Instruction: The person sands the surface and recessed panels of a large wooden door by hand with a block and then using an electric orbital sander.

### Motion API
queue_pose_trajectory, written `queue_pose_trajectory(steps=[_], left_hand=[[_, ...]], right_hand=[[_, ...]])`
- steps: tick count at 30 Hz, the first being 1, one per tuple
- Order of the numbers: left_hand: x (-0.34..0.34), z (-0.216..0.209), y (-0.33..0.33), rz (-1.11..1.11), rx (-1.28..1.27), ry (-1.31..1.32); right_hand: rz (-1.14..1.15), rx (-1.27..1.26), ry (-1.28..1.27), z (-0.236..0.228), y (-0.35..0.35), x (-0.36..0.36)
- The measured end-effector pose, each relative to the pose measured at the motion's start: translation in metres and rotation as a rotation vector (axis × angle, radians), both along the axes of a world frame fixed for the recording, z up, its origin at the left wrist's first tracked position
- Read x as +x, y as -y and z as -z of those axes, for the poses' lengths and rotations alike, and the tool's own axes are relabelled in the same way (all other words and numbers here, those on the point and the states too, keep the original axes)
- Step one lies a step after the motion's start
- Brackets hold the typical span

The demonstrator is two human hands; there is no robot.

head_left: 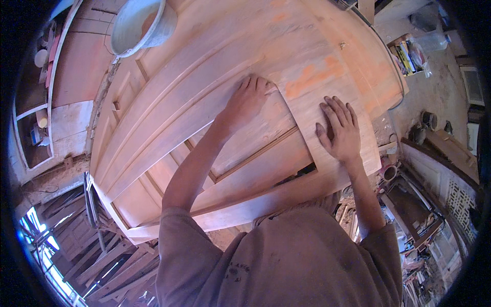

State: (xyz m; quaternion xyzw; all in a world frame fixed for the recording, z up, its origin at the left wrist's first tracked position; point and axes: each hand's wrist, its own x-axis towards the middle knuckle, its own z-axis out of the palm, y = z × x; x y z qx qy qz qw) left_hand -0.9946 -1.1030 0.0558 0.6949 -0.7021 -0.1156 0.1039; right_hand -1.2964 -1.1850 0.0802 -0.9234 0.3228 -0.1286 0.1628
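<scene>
My left hand (249,98) presses down on a pale wooden door panel (230,138), close to the upper corner of its recessed section. The fingers are curled and drawn together. Whatever may lie under them is hidden, though a small pale bit shows beside the fingertips. To the right, my right hand (340,128) lies with spread fingers on a flat wooden board (319,87) that has orange patches of filler on its surface. Pale dust coats the wood around both hands.
A whitish bucket (166,25) stands on the work at the far left. Below on the left is a heap of timber strips (107,266). A wall shelf (33,133) holds small containers. Along the right side are a box of papers (409,55) and cluttered scrap wood (414,215).
</scene>
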Motion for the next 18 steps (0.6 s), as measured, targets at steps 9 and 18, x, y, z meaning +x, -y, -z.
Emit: queue_pose_trajectory(steps=[9,18], left_hand=[[0.033,-0.025,-0.066,-0.057,0.107,-0.122],[0.003,-0.013,-0.006,-0.078,0.051,-0.093]], right_hand=[[0.006,-0.018,0.020,-0.001,0.002,0.004],[0.021,-0.026,0.004,0.000,0.001,-0.001]])
